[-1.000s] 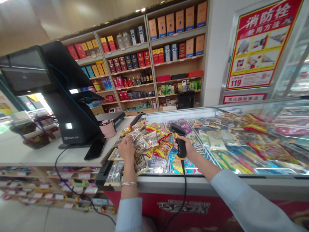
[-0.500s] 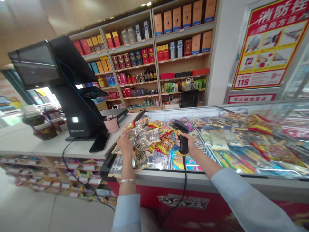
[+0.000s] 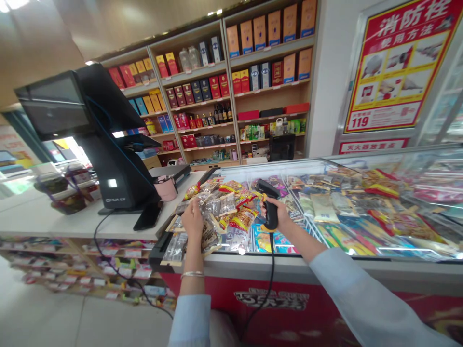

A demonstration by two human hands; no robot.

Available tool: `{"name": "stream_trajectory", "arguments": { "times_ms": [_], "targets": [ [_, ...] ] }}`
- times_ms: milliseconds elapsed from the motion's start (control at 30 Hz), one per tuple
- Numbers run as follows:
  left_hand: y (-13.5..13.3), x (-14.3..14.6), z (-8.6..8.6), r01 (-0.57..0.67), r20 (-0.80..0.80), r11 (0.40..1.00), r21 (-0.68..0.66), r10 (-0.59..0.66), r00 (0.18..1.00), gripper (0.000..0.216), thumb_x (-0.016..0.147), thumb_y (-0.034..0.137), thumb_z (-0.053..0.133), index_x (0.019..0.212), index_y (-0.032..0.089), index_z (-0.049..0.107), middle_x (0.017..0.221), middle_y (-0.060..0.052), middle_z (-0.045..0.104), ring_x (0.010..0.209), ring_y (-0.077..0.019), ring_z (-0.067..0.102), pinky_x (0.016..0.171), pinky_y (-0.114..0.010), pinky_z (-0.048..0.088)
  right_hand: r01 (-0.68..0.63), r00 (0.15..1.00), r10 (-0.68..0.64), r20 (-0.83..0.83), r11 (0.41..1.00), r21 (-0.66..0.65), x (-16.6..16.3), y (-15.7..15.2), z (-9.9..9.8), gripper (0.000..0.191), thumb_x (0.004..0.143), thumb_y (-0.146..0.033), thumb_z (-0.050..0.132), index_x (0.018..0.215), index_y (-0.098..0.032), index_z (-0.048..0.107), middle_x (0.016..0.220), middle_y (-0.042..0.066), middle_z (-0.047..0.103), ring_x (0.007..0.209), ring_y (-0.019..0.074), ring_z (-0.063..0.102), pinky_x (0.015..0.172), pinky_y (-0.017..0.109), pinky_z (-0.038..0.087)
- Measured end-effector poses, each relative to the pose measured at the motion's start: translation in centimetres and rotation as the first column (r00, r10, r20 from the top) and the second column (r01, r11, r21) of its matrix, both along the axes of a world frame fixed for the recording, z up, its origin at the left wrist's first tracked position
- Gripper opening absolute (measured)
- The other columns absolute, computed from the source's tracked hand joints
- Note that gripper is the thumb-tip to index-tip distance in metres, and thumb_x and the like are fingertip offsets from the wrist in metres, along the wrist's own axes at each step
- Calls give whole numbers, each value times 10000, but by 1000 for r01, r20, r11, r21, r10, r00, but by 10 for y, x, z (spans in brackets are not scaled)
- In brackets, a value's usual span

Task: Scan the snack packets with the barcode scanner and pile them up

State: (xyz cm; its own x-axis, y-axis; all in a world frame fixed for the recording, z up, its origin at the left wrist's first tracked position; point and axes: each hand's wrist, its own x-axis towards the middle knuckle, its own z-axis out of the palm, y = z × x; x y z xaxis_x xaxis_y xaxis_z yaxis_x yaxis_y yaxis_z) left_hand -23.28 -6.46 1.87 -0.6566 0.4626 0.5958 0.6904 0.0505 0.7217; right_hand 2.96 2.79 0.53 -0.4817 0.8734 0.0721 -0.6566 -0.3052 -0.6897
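Note:
My left hand [image 3: 193, 220] is over the left side of a heap of snack packets [image 3: 220, 205] on the glass top of a display freezer. Its fingers are curled in at a silver-grey snack packet [image 3: 182, 207], which it seems to pinch; the fingertips are partly hidden. A small red-and-yellow packet [image 3: 191, 192] lies just beyond those fingers. My right hand [image 3: 278, 217] is wrapped round the handle of a black-and-yellow barcode scanner [image 3: 270, 209], held above the glass right of the heap. The scanner's head points left toward the packets, and its cable hangs down over the freezer front.
Left of the freezer stands a counter [image 3: 123, 224] with a black checkout terminal [image 3: 119, 178], a dark phone [image 3: 148, 216] and a pink cup [image 3: 165, 188]. Frozen goods show through the freezer glass [image 3: 347, 217]. Shelves of boxed bottles [image 3: 213, 89] line the back wall.
My left hand has drawn back from beside the red-and-yellow packet, closer to me, its fingers now curled lower over the silver packets. The scanner stays in my right hand, nearly unmoved.

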Motion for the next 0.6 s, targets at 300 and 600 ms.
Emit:
{"name": "stream_trajectory", "arguments": {
  "times_ms": [300,600],
  "targets": [
    [1,-8,-8,14,16,999,31,-14,1000,535,912,499,281,1006,200,714,1008,-105,715,1009,-248,626,911,-371,436,-28,1000,29,-7,998,57,1,-1,1,151,665,-287,672,667,-184,561,565,1,562,431,87,474,371,182,392],
    [-10,-7,-2,7,46,1000,-25,-6,999,587,897,543,266,1025,187,715,995,-112,713,979,-264,620,876,-377,437,-10,999,11,-39,999,35,-8,3,-4,161,604,-290,687,648,-171,588,564,2,586,438,93,481,378,201,383]
  ]
}}
